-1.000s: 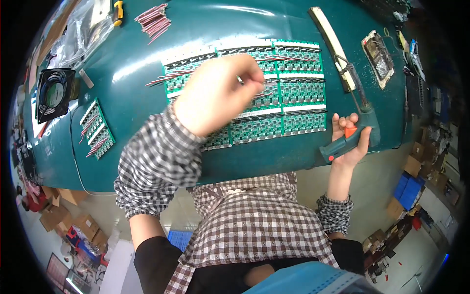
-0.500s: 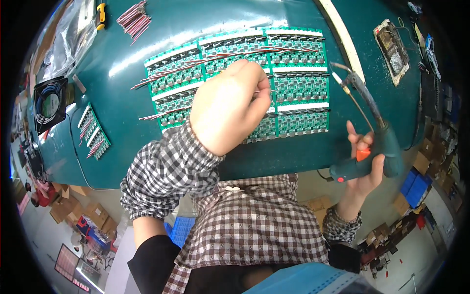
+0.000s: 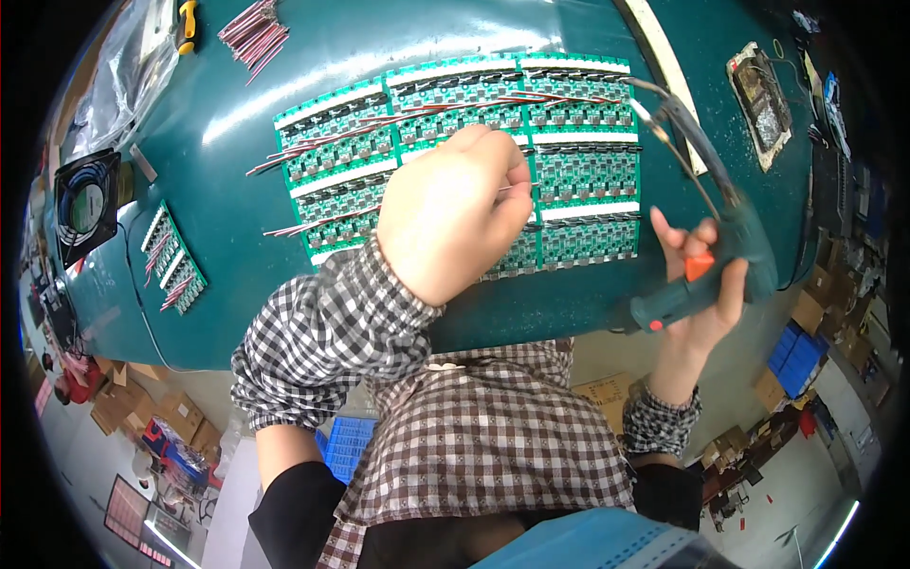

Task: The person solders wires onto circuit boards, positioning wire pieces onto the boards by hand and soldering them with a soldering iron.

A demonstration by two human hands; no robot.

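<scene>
Rows of green circuit boards [image 3: 588, 174] lie on the table in front of me, with white strips and black parts along them. Over the middle boards is my left hand [image 3: 455, 213], its thumb and forefinger pinched on a thin wire whose end barely shows. Red and white wires [image 3: 332, 142] lie across the boards to its left. My right hand [image 3: 700, 337] is wrapped round a dark green soldering gun [image 3: 751, 251] with an orange trigger. The gun's metal tip and feed tube point at the upper right corner of the boards.
A bundle of red and white wires [image 3: 256, 38] and a yellow-handled screwdriver [image 3: 188, 27] lie at the far left. A black fan [image 3: 85, 204] and a small wired board strip [image 3: 173, 261] are on the left. A stained tray [image 3: 761, 104] sits far right, beyond a pale strip [image 3: 664, 57].
The soldering gun has moved up and left, its tip now reaching the boards' upper right corner. My left hand has shifted slightly right and stays pinched on the wire.
</scene>
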